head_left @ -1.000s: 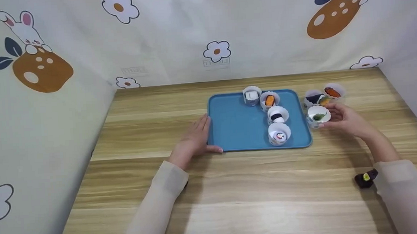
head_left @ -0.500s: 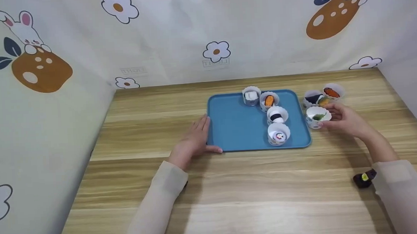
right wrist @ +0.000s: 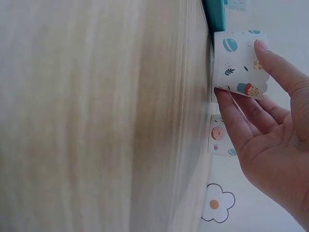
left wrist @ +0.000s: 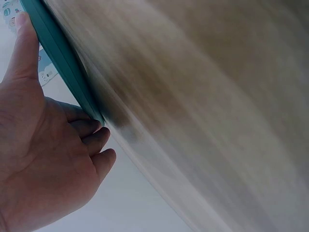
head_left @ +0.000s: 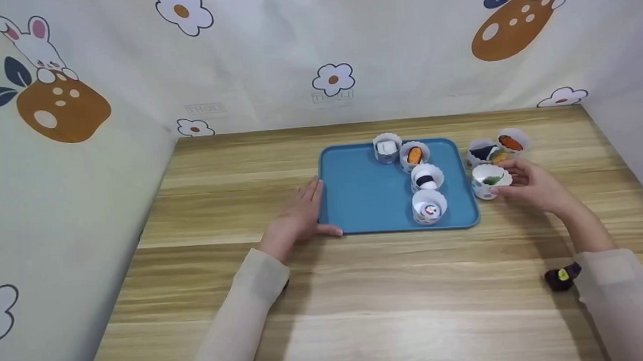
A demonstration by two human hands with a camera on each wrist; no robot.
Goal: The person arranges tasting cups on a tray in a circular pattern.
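Note:
My right hand [head_left: 535, 185] pinches a white paper baking cup [head_left: 484, 189] between thumb and fingers, just right of the blue tray [head_left: 361, 195]. Something leaf-like and green lies in that cup. Printed cupcakes and leaves show on the cup's wall [right wrist: 239, 67] in the right wrist view, where its base looks to be on or very close to the table. At the tray's left side rests my left hand [head_left: 300, 211], its fingers along the short edge and the thumb on the front corner. The tray's rim [left wrist: 67, 63] touches this hand in the left wrist view.
Several paper cups with small sushi-like pieces stand along the tray's right half, the nearest cup [head_left: 429, 207] at the front. Behind my right hand are two more filled cups, one with an orange-red piece [head_left: 510, 142]. A small dark object [head_left: 559, 278] lies by the right sleeve.

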